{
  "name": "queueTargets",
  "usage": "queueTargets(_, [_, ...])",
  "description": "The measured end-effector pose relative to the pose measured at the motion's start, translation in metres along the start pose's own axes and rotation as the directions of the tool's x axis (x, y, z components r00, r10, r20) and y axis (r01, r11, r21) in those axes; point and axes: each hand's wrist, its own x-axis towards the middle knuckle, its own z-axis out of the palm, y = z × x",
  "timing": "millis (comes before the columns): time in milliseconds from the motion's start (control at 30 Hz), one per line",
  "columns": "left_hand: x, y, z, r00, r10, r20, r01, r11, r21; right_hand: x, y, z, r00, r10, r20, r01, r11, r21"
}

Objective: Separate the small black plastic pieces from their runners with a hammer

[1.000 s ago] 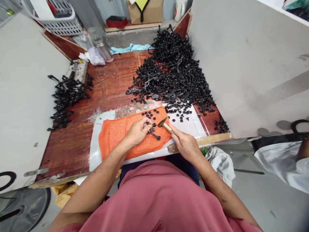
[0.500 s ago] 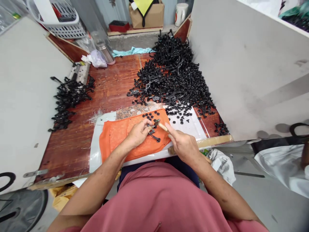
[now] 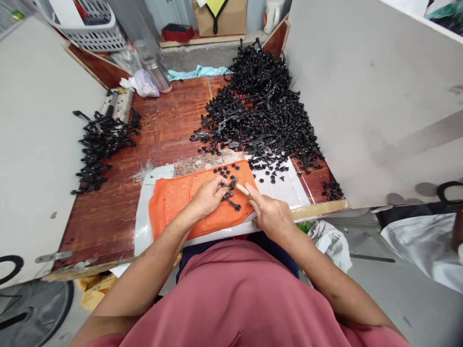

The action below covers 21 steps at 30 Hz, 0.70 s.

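Note:
My right hand [image 3: 270, 215] grips the wooden handle of a small hammer [image 3: 237, 186], its metal head down over a black strap piece [image 3: 231, 201] on the orange cloth [image 3: 181, 202]. My left hand [image 3: 206, 196] pinches that black piece just left of the hammer head, fingers curled. Several small black round parts [image 3: 226, 171] lie on the cloth beyond my fingers.
A large heap of black strap parts [image 3: 260, 106] fills the back right of the wooden table [image 3: 162, 125]. A smaller black pile [image 3: 99, 144] lies at the left. Grey boards [image 3: 361, 96] wall both sides. A metal flask [image 3: 159, 77] and white basket [image 3: 90, 29] stand behind.
The hammer head has come down and to the left, from raised beside the piece to right over it at my left fingertips. My left hand stays on the piece.

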Motion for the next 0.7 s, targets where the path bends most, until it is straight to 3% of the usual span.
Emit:
queueTargets(67, [0.001, 0.000, 0.000, 1.000, -0.007, 0.009, 0.007, 1.000, 0.011, 0.001, -0.001, -0.001, 0.999, -0.009, 0.042, 0.010, 1.000, -0.009])
queueTargets(200, [0.002, 0.001, -0.002, 1.000, -0.015, 0.018, 0.015, 1.000, 0.013, 0.003, 0.000, -0.002, 0.997, -0.016, -0.072, 0.022, 0.996, 0.087])
queueTargets(333, [0.001, 0.001, -0.002, 1.000, -0.014, 0.022, 0.012, 0.998, 0.055, 0.004, -0.001, 0.006, 0.998, 0.024, 0.056, -0.026, 0.999, 0.031])
queueTargets(433, [-0.003, 0.004, 0.001, 1.000, 0.009, 0.018, -0.011, 0.995, 0.094, 0.001, -0.001, 0.009, 0.999, 0.015, 0.049, -0.023, 0.985, 0.169])
queueTargets(533, [-0.012, 0.017, -0.003, 0.997, 0.022, 0.080, -0.032, 0.991, 0.130, -0.009, 0.007, 0.008, 0.999, 0.034, 0.031, -0.043, 0.935, 0.352])
queueTargets(633, [-0.021, 0.038, -0.035, 0.995, 0.014, 0.099, -0.034, 0.977, 0.208, -0.024, 0.025, 0.012, 0.991, 0.122, 0.059, -0.135, 0.897, 0.420])
queueTargets(700, [-0.025, 0.054, -0.077, 0.998, 0.012, -0.061, 0.013, 0.918, 0.397, -0.032, 0.039, 0.019, 0.982, 0.174, 0.072, -0.188, 0.882, 0.432])
